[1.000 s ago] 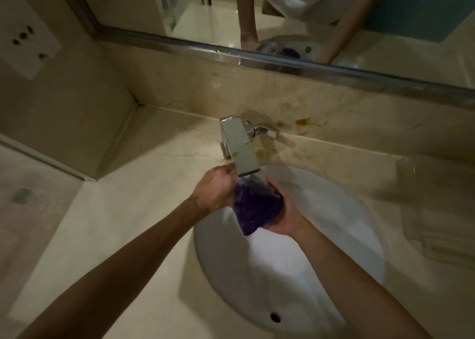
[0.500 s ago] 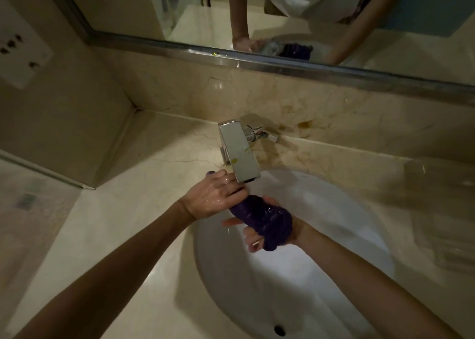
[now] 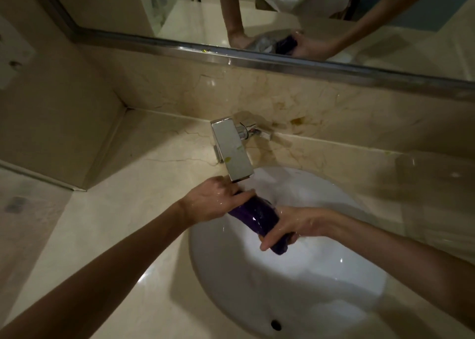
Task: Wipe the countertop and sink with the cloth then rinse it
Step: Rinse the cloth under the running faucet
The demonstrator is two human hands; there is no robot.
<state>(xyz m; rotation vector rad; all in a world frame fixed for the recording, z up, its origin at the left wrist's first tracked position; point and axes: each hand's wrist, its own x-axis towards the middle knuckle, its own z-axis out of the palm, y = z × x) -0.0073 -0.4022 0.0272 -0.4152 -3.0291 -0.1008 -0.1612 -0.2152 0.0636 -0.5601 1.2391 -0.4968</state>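
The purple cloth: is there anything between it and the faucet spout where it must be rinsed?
Nothing visible. The rolled purple cloth, gripped by the left hand and right hand, sits over the white oval sink, just below the square chrome faucet spout.

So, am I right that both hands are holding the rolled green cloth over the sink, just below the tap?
Not quite: the cloth is purple, not green. As the head view shows, the left hand and right hand both hold it, rolled, over the sink just below the tap.
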